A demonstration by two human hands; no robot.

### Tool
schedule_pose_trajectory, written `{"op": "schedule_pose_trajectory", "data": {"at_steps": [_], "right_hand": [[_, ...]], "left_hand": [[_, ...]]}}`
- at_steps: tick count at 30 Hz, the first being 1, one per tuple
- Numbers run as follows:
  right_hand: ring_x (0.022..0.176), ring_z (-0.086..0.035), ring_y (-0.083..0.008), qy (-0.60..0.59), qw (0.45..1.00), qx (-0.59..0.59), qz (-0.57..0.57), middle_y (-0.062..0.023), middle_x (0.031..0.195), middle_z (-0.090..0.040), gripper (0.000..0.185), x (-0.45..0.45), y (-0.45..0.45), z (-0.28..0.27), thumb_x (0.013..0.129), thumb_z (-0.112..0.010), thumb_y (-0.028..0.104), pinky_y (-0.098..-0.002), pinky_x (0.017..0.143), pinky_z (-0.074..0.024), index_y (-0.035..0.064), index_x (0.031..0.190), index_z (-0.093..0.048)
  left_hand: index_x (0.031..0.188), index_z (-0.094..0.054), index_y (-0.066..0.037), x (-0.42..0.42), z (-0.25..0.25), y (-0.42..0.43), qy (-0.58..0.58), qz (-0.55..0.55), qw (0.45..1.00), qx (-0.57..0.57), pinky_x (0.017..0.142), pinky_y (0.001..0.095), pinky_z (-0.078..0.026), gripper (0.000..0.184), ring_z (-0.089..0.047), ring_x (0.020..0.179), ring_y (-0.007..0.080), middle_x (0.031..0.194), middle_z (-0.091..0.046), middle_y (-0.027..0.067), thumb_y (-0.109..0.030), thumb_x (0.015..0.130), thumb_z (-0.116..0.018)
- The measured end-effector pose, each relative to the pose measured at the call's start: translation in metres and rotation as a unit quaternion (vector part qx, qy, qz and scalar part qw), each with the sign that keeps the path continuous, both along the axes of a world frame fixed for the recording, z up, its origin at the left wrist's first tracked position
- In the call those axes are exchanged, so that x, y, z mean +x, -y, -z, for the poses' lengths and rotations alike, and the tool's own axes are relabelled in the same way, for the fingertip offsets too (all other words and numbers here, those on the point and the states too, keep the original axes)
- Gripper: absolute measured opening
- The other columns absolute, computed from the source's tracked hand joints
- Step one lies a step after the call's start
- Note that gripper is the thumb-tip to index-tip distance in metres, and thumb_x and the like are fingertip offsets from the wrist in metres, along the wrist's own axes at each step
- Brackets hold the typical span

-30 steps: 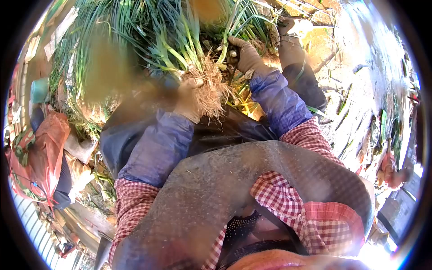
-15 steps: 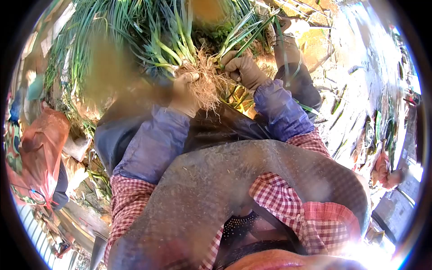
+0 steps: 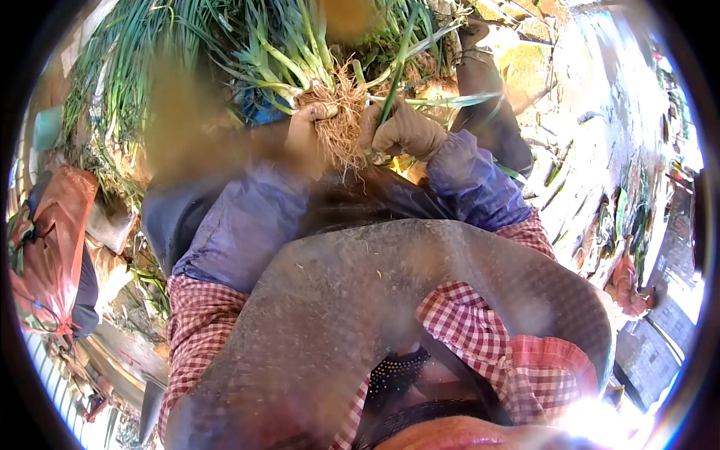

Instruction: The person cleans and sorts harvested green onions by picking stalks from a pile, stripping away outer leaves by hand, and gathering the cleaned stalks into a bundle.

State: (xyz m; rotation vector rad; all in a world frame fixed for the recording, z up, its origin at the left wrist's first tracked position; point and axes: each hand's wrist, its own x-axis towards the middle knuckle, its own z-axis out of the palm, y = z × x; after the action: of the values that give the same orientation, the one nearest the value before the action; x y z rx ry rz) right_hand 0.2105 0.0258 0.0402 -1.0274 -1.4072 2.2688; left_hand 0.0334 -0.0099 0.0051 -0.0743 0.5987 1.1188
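My gloved left hand (image 3: pixel 306 139) is closed round the root end of a bunch of green onions (image 3: pixel 304 64). Tangled brown roots (image 3: pixel 341 120) hang from the bunch, beside my left fingers. Right next to the roots, my gloved right hand (image 3: pixel 401 129) is closed on a green onion stalk (image 3: pixel 396 79), whose long leaves spread up and to the right. Part of my left hand and wrist is blurred by a smudge on the view.
A large heap of green onions (image 3: pixel 142 52) lies at the upper left. At the left edge are a red mesh bag (image 3: pixel 56 240) and a teal object (image 3: pixel 47 129). Leaf scraps (image 3: pixel 559 172) litter the ground at right.
My right hand has moved down and closer to the roots, with the stalk's leaves now fanned out to the right. My left hand still holds the bunch and has shifted slightly left.
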Motion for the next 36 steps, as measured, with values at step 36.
{"op": "schedule_pose_trajectory", "data": {"at_steps": [36], "right_hand": [[0.038,-0.039,-0.0089,-0.128,0.92,-0.121,0.351,-0.0014,0.056,-0.052,0.02,-0.021,-0.079,0.05,0.083,-0.061,0.017,-0.021,0.035,-0.0315,-0.0024,0.087,-0.061]], "left_hand": [[0.089,-0.06,0.01,-0.015,0.015,-0.002,0.008,0.035,0.998,0.05,0.072,0.0394,-0.055,0.032,-0.064,0.077,0.0282,0.084,-0.063,0.0195,-0.005,0.063,-0.05]]}}
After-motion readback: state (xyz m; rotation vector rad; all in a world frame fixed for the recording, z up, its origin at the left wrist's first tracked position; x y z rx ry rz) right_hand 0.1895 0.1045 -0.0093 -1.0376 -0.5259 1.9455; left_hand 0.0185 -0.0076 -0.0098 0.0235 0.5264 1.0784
